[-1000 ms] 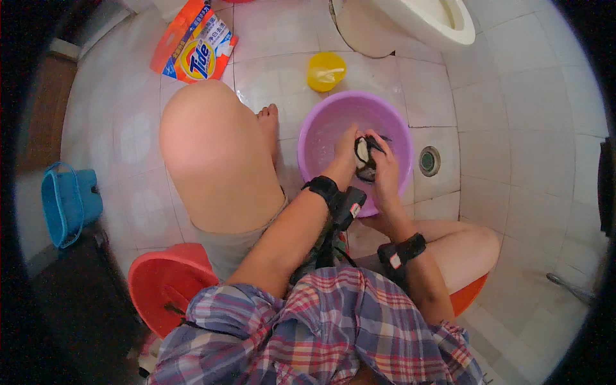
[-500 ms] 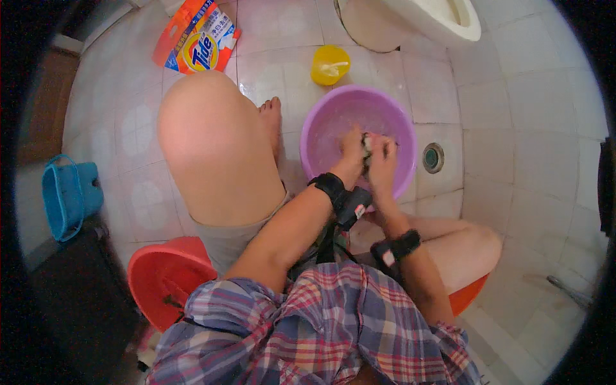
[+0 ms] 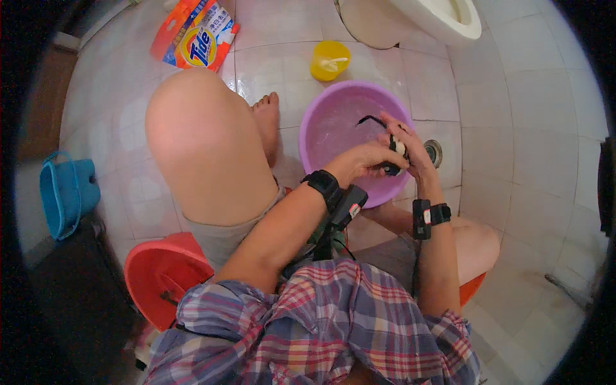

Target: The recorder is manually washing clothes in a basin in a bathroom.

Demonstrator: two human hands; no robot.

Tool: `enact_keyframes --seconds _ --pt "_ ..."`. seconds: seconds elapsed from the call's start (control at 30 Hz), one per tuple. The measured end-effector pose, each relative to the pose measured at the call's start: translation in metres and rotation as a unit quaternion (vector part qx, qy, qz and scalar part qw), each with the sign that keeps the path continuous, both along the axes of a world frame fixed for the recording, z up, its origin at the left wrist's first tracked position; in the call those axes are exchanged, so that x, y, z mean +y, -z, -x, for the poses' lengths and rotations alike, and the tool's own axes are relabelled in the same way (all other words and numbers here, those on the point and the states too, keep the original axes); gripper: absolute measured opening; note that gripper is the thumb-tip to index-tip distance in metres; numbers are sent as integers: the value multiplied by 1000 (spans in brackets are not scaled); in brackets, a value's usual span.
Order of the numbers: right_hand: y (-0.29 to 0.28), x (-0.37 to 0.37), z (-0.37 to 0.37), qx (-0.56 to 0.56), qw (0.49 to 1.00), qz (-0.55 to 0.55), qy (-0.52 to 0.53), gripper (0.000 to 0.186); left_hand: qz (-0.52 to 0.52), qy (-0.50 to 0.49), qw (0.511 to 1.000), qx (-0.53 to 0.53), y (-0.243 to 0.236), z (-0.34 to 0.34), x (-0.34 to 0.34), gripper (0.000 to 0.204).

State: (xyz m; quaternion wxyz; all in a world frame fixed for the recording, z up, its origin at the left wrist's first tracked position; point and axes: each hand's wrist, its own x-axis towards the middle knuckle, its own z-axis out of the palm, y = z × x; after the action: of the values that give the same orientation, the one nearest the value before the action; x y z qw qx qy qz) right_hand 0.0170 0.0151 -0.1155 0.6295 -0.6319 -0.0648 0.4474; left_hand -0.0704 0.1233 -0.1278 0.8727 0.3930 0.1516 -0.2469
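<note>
A purple basin (image 3: pixel 310 128) of water sits in front of me on the tiled floor. Over its right side my left hand (image 3: pixel 366 158) and my right hand (image 3: pixel 412 144) are closed around a small black-and-white item (image 3: pixel 399 147) that I cannot make out exactly. A thin black strap (image 3: pixel 368 118) trails from it over the water toward the upper left. My fingers partly hide the item.
An orange detergent pouch (image 3: pixel 178 35) and a yellow container (image 3: pixel 327 56) stand beyond the basin, near a white toilet (image 3: pixel 436 19). A blue bucket (image 3: pixel 61 192) and red tub (image 3: pixel 144 276) are at left. A floor drain (image 3: pixel 434 154) adjoins the right wall.
Both hands have shifted right with the item, toward the basin's right rim. My left hand now lies more crosswise, my right forearm more upright. The black strap has come into view.
</note>
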Motion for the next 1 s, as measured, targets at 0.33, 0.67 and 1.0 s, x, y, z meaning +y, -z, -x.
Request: enact_keyframes --seconds 0.33,0.67,1.0 --pt "-6 6 7 -38 999 34 14 24 -161 24 986 31 10 3 -19 27" --pt "1 15 8 -13 991 35 131 36 -548 85 827 -96 14 -4 -29 38" --pt "30 22 8 -170 954 200 143 41 -604 93 788 -67 18 -2 -22 38"
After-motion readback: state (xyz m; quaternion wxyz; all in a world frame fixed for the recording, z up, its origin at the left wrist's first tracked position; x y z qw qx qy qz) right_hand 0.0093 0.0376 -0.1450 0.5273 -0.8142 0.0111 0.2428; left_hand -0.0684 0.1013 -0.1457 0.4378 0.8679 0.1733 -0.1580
